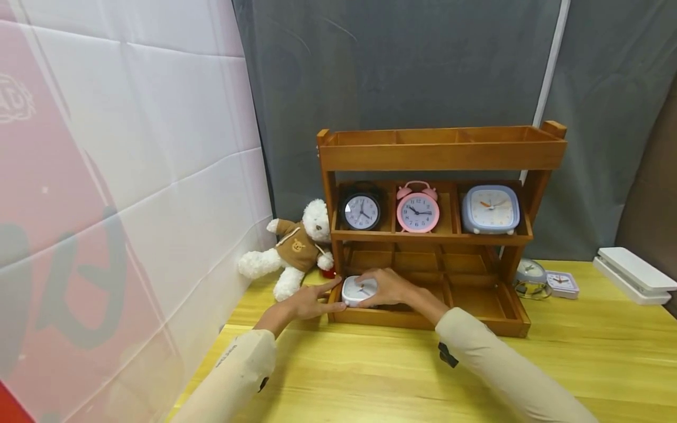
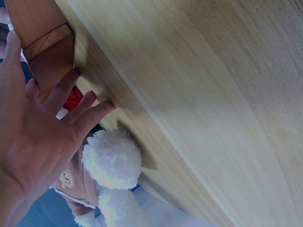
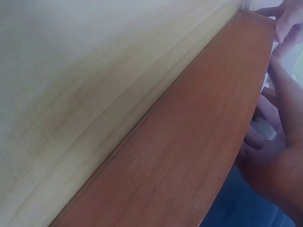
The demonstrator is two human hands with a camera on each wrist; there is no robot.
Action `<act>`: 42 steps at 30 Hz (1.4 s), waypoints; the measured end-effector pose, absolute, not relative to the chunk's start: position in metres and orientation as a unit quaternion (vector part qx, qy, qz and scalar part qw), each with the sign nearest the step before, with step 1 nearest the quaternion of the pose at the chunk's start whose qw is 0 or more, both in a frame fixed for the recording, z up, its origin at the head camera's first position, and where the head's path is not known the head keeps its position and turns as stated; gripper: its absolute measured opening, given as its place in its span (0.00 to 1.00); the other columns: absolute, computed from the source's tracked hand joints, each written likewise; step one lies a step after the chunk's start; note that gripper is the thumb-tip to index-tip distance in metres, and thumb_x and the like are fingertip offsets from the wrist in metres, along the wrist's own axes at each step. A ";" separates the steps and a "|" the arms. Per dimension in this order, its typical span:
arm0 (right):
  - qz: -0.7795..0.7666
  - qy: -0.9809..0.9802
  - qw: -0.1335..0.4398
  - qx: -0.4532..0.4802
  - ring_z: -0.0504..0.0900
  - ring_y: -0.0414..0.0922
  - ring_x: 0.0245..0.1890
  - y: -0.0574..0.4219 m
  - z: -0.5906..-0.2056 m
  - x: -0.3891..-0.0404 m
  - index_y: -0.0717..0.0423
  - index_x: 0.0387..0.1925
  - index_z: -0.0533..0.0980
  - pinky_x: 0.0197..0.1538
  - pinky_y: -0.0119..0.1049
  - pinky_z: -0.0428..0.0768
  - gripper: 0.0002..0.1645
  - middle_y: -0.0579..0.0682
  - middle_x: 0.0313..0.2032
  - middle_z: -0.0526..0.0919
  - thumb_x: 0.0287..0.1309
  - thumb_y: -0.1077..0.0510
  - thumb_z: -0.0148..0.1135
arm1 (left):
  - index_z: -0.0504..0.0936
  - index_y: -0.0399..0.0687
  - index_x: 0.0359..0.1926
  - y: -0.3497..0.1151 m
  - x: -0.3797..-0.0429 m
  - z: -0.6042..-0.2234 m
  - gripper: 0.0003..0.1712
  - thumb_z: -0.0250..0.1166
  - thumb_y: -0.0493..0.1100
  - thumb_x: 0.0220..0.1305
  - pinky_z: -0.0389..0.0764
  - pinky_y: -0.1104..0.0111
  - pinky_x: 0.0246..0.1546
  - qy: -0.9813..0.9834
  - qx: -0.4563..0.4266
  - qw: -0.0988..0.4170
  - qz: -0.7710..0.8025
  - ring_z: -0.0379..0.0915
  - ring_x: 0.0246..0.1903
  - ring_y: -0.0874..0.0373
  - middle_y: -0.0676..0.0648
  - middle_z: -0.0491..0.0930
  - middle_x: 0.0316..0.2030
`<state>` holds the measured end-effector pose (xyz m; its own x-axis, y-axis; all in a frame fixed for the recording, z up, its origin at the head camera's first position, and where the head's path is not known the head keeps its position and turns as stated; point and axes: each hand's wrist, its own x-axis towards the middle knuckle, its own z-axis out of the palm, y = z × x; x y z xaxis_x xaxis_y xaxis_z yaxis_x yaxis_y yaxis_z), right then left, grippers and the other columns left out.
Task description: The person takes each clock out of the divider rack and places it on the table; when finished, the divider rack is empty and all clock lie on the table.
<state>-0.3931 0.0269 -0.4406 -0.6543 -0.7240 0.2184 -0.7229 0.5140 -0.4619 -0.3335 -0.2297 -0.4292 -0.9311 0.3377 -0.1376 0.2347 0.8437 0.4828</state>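
Note:
A small white alarm clock sits in the bottom-left compartment of a brown wooden tiered rack. My right hand holds this clock from its right side, with thumb and fingers around it. At the rack's lower left corner, my left hand has its fingers extended along the side, and its thumb reaches the clock's lower left edge. Spread fingers of that hand show in the left wrist view. The right wrist view has the right hand partly behind the rack's front board.
On the middle tier stand a black clock, a pink twin-bell clock and a blue clock. A white teddy bear leans left of the rack. Right of it lie a small purple clock, a grey clock and a white device.

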 end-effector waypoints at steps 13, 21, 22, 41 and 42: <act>-0.315 0.870 -0.030 -0.377 0.81 0.57 0.61 0.035 -0.437 -0.389 0.52 0.57 0.86 0.63 0.52 0.80 0.37 0.60 0.60 0.83 0.46 0.40 0.84 | 0.58 0.64 0.82 -0.229 -0.334 -0.430 0.49 0.62 0.72 0.68 0.68 0.45 0.70 0.955 0.152 0.107 0.231 0.68 0.69 0.38 0.36 0.74 0.69; -0.311 0.864 -0.062 -0.391 0.81 0.58 0.61 0.054 -0.418 -0.380 0.53 0.55 0.87 0.64 0.53 0.79 0.36 0.61 0.59 0.83 0.46 0.41 0.84 | 0.58 0.63 0.82 -0.227 -0.335 -0.429 0.49 0.63 0.72 0.67 0.68 0.45 0.70 0.956 0.153 0.103 0.228 0.68 0.69 0.37 0.36 0.74 0.68; -0.307 0.864 -0.063 -0.394 0.81 0.59 0.61 0.057 -0.417 -0.379 0.54 0.55 0.87 0.64 0.53 0.79 0.37 0.62 0.59 0.83 0.46 0.41 0.84 | 0.59 0.62 0.82 -0.228 -0.335 -0.429 0.49 0.63 0.72 0.67 0.68 0.46 0.70 0.956 0.154 0.103 0.229 0.69 0.69 0.37 0.36 0.74 0.68; -0.256 0.868 -0.083 -0.418 0.80 0.61 0.61 0.116 -0.396 -0.350 0.52 0.57 0.86 0.63 0.58 0.78 0.38 0.63 0.61 0.81 0.47 0.37 0.82 | 0.59 0.57 0.82 -0.232 -0.334 -0.432 0.49 0.65 0.68 0.68 0.69 0.45 0.69 0.950 0.171 0.093 0.244 0.74 0.66 0.41 0.34 0.72 0.70; -0.256 0.868 -0.081 -0.418 0.79 0.61 0.62 0.120 -0.395 -0.348 0.52 0.57 0.86 0.63 0.59 0.78 0.38 0.63 0.61 0.81 0.48 0.37 0.82 | 0.59 0.57 0.82 -0.232 -0.333 -0.432 0.49 0.65 0.69 0.68 0.69 0.45 0.69 0.950 0.170 0.095 0.245 0.74 0.66 0.41 0.34 0.72 0.70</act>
<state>-0.3484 0.1203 -0.3955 -0.6373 -0.6844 0.3541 -0.7670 0.5190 -0.3772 -0.3335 -0.2325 -0.4318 -0.9243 0.3691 -0.0967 0.2764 0.8225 0.4971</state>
